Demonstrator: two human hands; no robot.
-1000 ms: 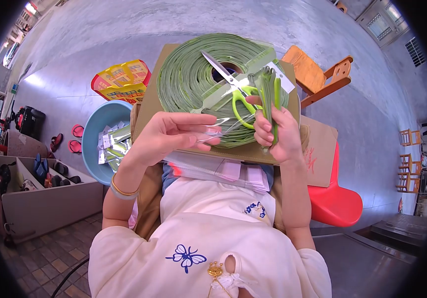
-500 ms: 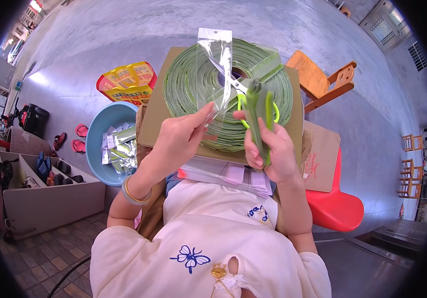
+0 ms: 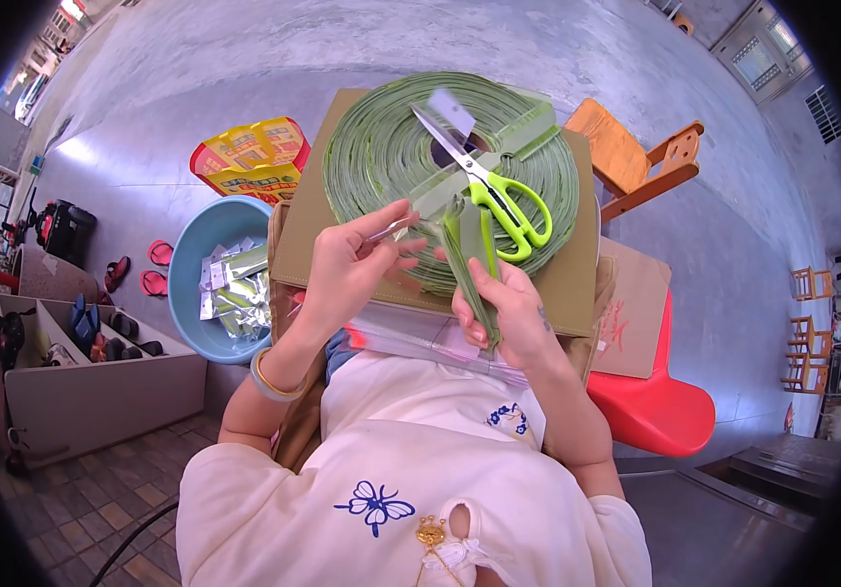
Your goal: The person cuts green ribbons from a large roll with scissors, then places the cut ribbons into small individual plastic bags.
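Observation:
A wide coil of green plastic strip (image 3: 367, 147) lies on a tan board in front of me. Green-handled scissors (image 3: 479, 176) rest on the coil, blades pointing up and left. My left hand (image 3: 357, 259) is closed, pinching the edge of a clear plastic bag between thumb and fingers. The bag is hard to trace, but its white header (image 3: 452, 111) shows over the scissor blades. My right hand (image 3: 509, 308) is wrapped round a folded bundle of green strip (image 3: 469, 254), its upper end close to the bag's opening near my left fingertips.
More clear bags (image 3: 420, 342) lie across my lap. A blue basin (image 3: 186, 284) with packed green bundles (image 3: 240, 284) stands at left, below a yellow-red bag (image 3: 254, 161). At right are a wooden chair (image 3: 626, 147), cardboard (image 3: 631, 308) and a red seat (image 3: 660, 411).
The clear bag has tipped from upright and lowered toward the bundle. My right hand has moved slightly down and left with the bundle, uncovering the scissor handles.

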